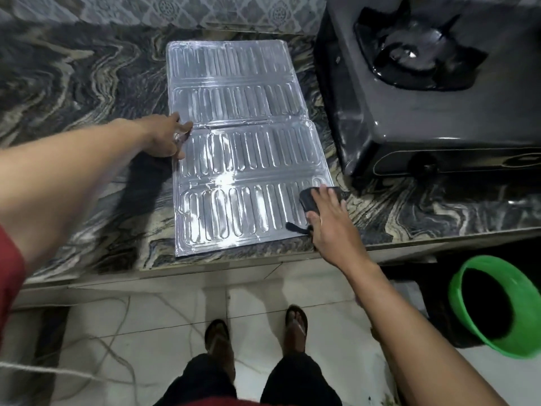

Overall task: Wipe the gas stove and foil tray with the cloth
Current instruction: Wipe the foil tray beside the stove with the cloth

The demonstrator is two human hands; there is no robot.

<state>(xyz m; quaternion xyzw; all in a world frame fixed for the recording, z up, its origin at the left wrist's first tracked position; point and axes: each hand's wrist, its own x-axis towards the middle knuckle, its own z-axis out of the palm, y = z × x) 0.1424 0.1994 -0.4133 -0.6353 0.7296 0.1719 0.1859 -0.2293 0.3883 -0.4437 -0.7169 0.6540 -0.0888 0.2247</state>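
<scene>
Pressing down at lower centre-right of the frame, the right hand (328,222) lies flat over a dark cloth (311,199) on the near right corner of the foil tray (234,159). Fingers (322,197) spread and extended on top of the cloth, not curled round it — palm down, thumb toward the tray's near edge. A dark strip of cloth pokes out left of the thumb onto the foil. Right forearm runs in from the lower right of the frame, wrist slightly bent.

Left hand (164,136) at centre-left — fingertips and thumb rest on the tray's left edge about midway along its length, hand open, nothing enclosed. Left arm stretched long from the lower left corner, a red sleeve (10,276) at its base.

Foil tray: ribbed, silver, lying flat on the marbled surface (73,83), long axis running away from the viewer. Gas stove (409,98), black, sits just beside the tray in the upper right, one burner visible, knob on its front face.

Green bucket (497,306) on the floor, lower right. Two sandalled feet at bottom centre.
</scene>
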